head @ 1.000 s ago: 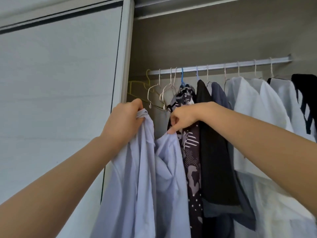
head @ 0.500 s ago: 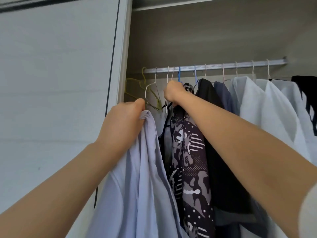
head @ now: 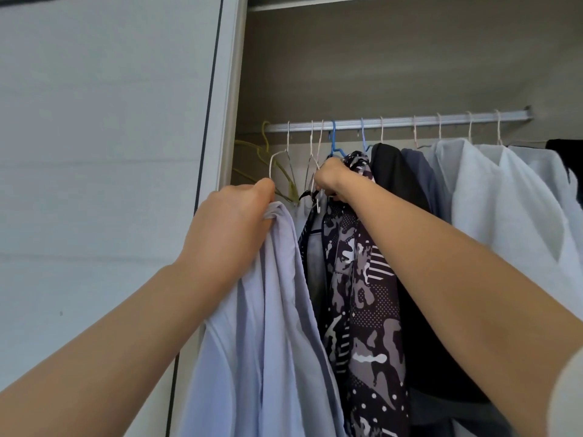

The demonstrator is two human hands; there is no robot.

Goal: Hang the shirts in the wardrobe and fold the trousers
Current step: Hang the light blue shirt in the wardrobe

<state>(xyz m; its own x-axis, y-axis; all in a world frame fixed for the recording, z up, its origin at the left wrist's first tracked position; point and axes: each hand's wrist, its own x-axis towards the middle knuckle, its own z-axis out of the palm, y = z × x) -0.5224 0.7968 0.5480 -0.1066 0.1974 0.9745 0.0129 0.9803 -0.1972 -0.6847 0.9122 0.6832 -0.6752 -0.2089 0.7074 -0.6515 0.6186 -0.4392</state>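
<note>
Left hand [head: 227, 234] clenches pale lilac cotton shirt [head: 271, 326]; right hand [head: 332, 178] curls round thin white wire hanger [head: 312, 162], liable to snag the olive wire hanger [head: 293, 193] left of that hand

- A pale, dark-edged door panel [head: 104, 152] fills the left side.
- Inside the wardrobe [head: 232, 89], the back wall [head: 394, 58] is dull grey-brown under soft, even light.
- A silver rail [head: 397, 122] runs across, below a white shelf edge [head: 315, 0].
</note>
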